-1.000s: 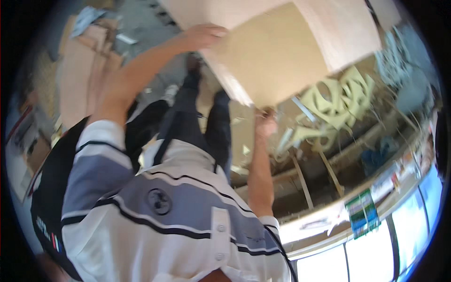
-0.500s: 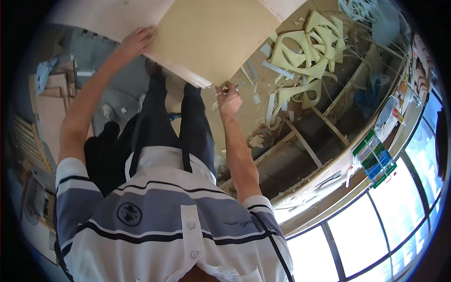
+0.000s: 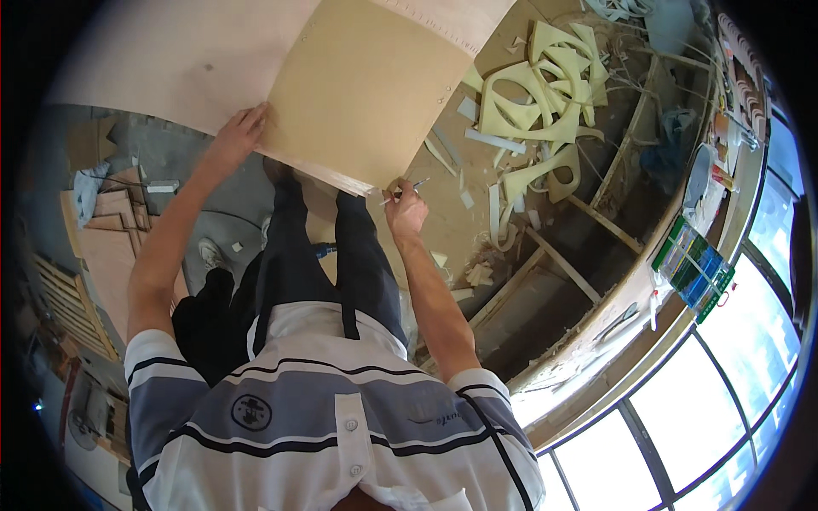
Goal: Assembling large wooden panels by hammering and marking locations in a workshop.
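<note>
A tan rectangular board [image 3: 358, 94] lies on a larger pale pinkish sheet [image 3: 196, 64] in front of me. Stretched fingers of my left hand [image 3: 236, 140] rest on the tan board's near left corner; its thumb cannot be made out clearly. At the near right corner, my right hand [image 3: 407, 213] is closed around a thin pen-like tool [image 3: 421, 182] with a silvery end sticking out to the right. The tool's exact kind is too small to tell. Pale layered edges show along the board's near side.
Yellow foam offcuts [image 3: 532, 102] with round cut-outs are heaped at the right. Beyond them runs an open wooden frame [image 3: 626, 175]. A green-edged pack [image 3: 694, 268] lies on the ledge by the windows. Pinkish board pieces [image 3: 115, 217] stand at the left.
The view has shifted, so the board and both hands appear lower in the picture. Each hand stays at its corner of the tan board, and the right still grips the thin tool.
</note>
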